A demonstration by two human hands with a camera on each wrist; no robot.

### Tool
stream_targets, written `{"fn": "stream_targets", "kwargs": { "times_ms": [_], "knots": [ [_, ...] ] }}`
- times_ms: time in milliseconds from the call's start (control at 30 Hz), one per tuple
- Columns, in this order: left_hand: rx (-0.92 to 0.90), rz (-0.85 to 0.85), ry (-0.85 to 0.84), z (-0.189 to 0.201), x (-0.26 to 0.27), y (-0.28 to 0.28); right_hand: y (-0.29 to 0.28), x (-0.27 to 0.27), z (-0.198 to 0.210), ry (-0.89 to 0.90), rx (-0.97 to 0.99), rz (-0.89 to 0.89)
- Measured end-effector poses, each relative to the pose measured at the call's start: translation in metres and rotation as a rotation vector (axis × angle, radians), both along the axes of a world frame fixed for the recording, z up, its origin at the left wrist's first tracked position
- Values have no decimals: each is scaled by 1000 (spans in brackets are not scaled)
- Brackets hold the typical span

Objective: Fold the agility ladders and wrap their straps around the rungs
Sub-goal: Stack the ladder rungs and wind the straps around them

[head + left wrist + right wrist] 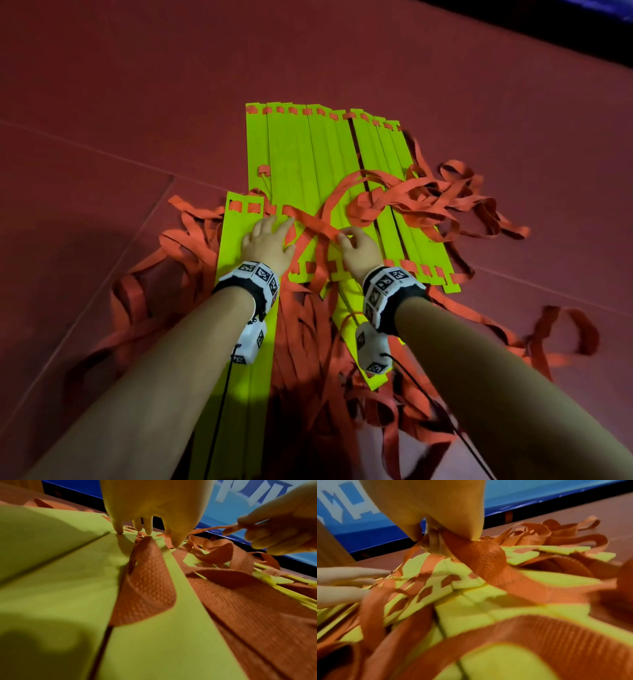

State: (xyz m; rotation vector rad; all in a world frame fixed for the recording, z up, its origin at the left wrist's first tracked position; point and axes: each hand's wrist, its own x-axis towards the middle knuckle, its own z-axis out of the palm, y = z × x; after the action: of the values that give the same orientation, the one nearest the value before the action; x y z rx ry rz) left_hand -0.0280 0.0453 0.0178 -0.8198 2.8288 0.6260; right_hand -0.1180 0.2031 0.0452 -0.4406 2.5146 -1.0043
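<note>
Flat lime-green rungs [308,154] lie side by side on the red floor, with a second batch [250,342] overlapping them nearer me. Orange straps [411,202] lie tangled over and around them. My left hand [265,238] presses down on the near rungs with straight spread fingers [148,524]. My right hand [352,240] pinches one orange strap [481,557] that crosses the rungs, lifting it a little; the same hand [278,524] shows in the left wrist view holding the strap [214,528].
Loose strap loops spread over the floor at the left [130,301] and right [565,329]. A blue padded wall [522,497] with white lettering runs along the far side. Red mat floor [137,85] lies beyond the rungs.
</note>
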Motion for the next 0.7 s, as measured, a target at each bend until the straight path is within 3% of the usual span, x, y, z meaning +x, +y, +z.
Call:
{"fn": "stream_targets", "kwargs": {
  "times_ms": [167,533,700],
  "knots": [
    [-45,21,-44,-9,1,2,18,-18,10,43,-5,-21],
    [-113,131,49,-6,3,15,20,-22,33,129,-130,-65],
    [-138,105,13,-9,5,25,33,-23,31,154,-51,-91]
  ]
}}
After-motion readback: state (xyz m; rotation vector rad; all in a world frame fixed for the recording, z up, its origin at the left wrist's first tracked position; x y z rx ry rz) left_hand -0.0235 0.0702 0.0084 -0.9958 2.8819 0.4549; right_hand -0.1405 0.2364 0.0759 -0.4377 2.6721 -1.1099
